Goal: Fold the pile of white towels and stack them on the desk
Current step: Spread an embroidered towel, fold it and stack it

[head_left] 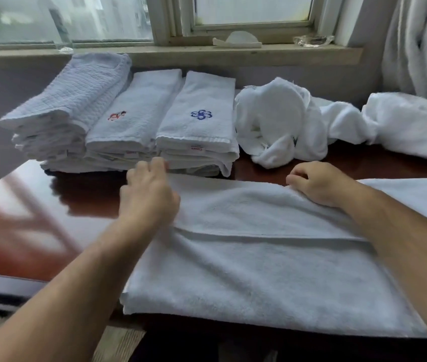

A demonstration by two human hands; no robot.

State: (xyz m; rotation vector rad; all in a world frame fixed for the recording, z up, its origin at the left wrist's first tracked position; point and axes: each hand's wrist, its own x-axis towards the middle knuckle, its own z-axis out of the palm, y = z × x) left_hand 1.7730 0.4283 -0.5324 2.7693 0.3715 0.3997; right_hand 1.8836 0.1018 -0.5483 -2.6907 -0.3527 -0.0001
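folded stacks [128, 121] back left on the surface [24, 218]. your left hand [149, 194] at the towel's [259, 270] far left corner, fingers curled, blurred; can't tell if it grips. towel flat, long axis left-right. your right hand [319, 182] pinches its far edge mid-length. loose pile [280, 121] back right. likely next: left end folds rightward.

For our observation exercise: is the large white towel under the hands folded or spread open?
Folded over, not spread: the large white terry towel shows a hem edge lying across its middle.
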